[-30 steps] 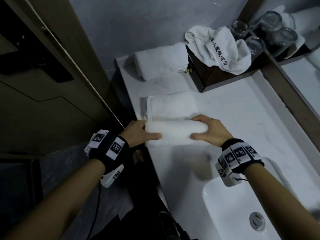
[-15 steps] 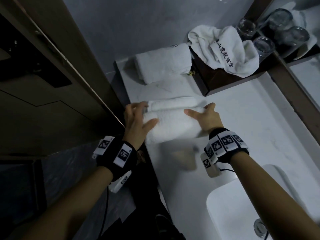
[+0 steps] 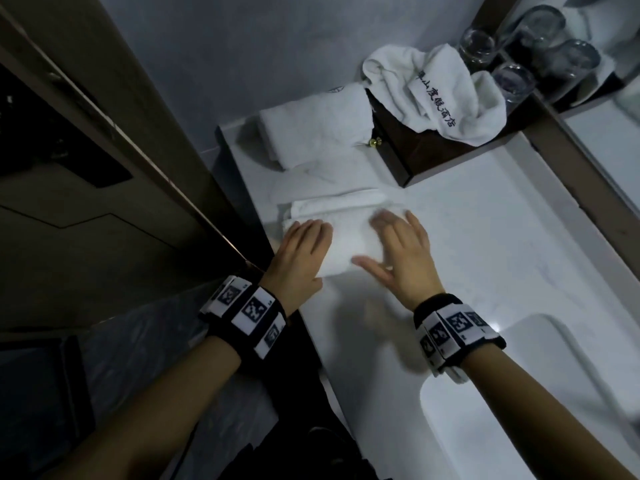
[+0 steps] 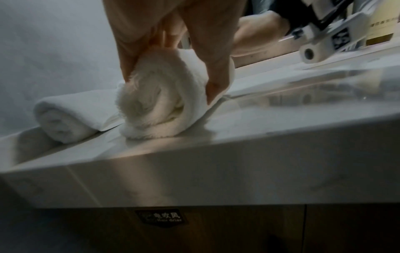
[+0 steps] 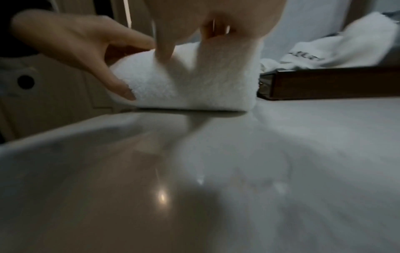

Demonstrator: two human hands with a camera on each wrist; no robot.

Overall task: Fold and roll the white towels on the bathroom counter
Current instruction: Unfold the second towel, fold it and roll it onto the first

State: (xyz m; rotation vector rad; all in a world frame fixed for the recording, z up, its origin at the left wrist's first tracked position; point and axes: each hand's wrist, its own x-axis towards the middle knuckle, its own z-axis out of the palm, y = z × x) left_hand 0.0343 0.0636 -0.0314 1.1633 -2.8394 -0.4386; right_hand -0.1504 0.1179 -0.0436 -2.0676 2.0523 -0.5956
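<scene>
- Head view: left hand and right hand lie palm-down, fingers extended, on the rolled white towel at the left end of the glossy marble counter. A second rolled towel lies behind; a crumpled printed towel drapes a dark wooden tray.
- Left wrist view: thumb and fingers straddle the fluffy spiral roll end.
- Right wrist view: blurred; fingertips press the terry top.
</scene>
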